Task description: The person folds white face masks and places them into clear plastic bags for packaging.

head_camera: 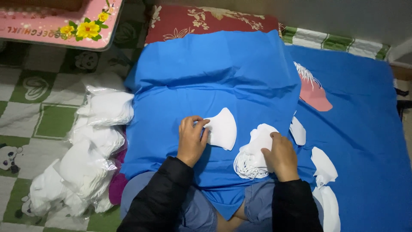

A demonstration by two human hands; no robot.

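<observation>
Our left hand [191, 139] pinches one white mask [222, 128] on the blue cloth [214, 73], right hand [280, 155] closed on the mask stack [253, 157] — a loose grip could spill it.

A single mask [221, 128] is laid on the cloth [214, 73], with a stack of masks [254, 154] to its right. Bagged masks [92, 146], apparently on the floor, are piled left of the cloth; loose masks [324, 165] lie right.
</observation>
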